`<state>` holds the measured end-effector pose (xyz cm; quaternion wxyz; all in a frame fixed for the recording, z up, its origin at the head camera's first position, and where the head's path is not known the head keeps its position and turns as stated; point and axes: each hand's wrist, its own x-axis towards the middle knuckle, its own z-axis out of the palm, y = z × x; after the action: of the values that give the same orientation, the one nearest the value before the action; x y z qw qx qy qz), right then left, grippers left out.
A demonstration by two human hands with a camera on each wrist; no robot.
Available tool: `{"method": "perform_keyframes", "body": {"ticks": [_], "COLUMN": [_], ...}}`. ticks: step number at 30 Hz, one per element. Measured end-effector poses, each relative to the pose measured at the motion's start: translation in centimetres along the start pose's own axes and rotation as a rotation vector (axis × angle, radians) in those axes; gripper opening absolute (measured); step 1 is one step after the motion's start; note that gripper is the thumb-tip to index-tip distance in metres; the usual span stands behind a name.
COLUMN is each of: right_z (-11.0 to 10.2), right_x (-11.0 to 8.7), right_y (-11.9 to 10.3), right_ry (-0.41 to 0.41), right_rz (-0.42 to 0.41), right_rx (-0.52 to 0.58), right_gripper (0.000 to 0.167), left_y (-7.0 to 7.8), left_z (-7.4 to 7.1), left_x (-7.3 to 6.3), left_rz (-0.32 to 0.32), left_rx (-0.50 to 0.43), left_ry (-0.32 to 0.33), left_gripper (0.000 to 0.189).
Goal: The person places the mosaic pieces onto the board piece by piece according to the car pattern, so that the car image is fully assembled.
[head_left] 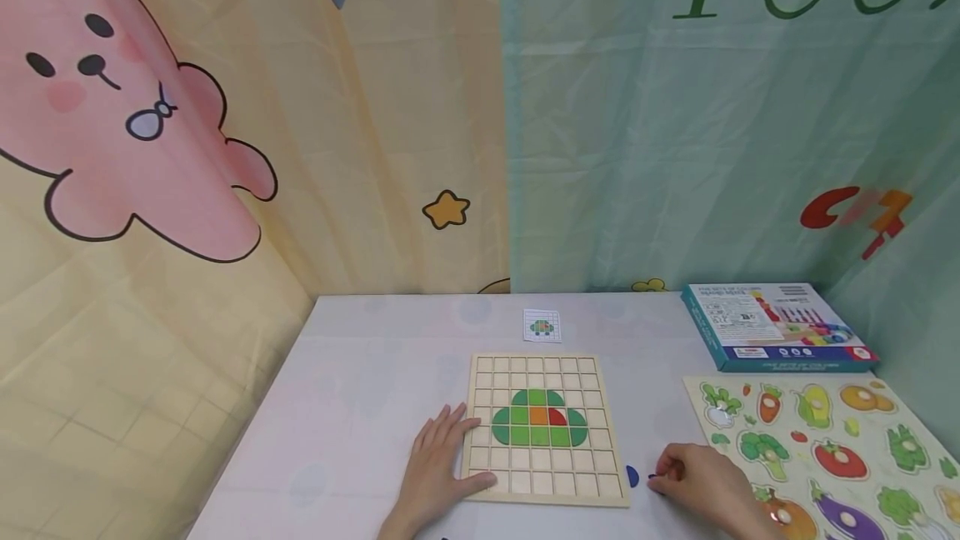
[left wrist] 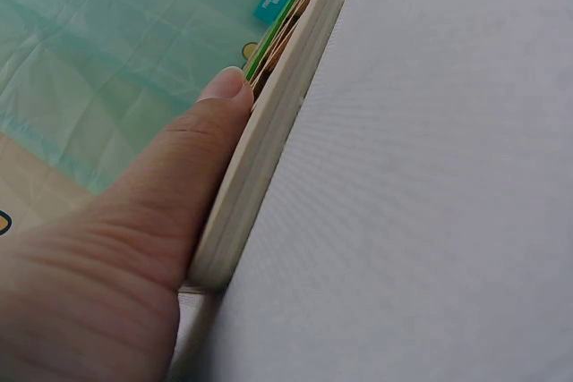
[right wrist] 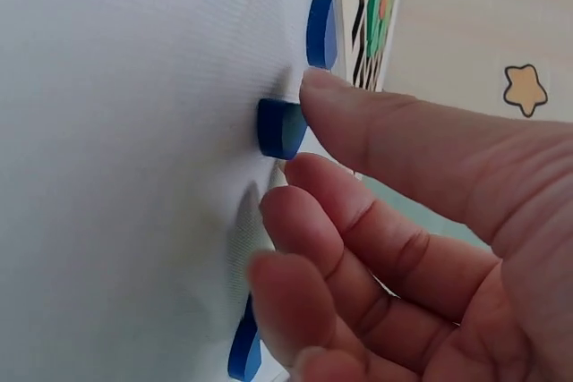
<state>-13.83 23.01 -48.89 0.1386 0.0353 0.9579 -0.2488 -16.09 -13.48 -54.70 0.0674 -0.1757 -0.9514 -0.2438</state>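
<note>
A wooden grid board (head_left: 547, 482) lies on the white table, with green, orange and red pieces (head_left: 538, 417) set in its squares. My left hand (head_left: 438, 469) rests at the board's left side, fingers spread and thumb over the lower left corner; the left wrist view shows the thumb (left wrist: 192, 158) along the board's edge. To the right of the board, my right hand (head_left: 701, 477) pinches a small blue piece (right wrist: 281, 129) between thumb and fingertips, close over the table. A blue half-round piece (head_left: 632, 476) lies between that hand and the board.
Another blue piece (right wrist: 243, 352) lies under my right fingers. Behind the board is a small picture card (head_left: 542, 327) with a similar pattern. At the right are a vegetable puzzle sheet (head_left: 806, 440) and a flat box (head_left: 776, 327). Printed curtains (head_left: 405, 107) hang around the table.
</note>
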Motion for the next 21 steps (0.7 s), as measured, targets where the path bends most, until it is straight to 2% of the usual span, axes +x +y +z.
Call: {"method": "perform_keyframes", "body": {"ticks": [7, 21], "right_z": [0.5, 1.1], "right_x": [0.0, -0.4], "right_y": [0.0, -0.3], "right_ry": [-0.004, 0.009], "right_rz": [0.005, -0.012], "right_rx": [0.028, 0.061], "right_gripper": [0.015, 0.017], "left_y": [0.0, 0.2], "left_z": [0.0, -0.2], "left_x": [0.1, 0.0], "left_rz": [0.003, -0.002], "left_rx": [-0.007, -0.017], "left_ry": [-0.002, 0.002], "left_gripper": [0.081, 0.08]}}
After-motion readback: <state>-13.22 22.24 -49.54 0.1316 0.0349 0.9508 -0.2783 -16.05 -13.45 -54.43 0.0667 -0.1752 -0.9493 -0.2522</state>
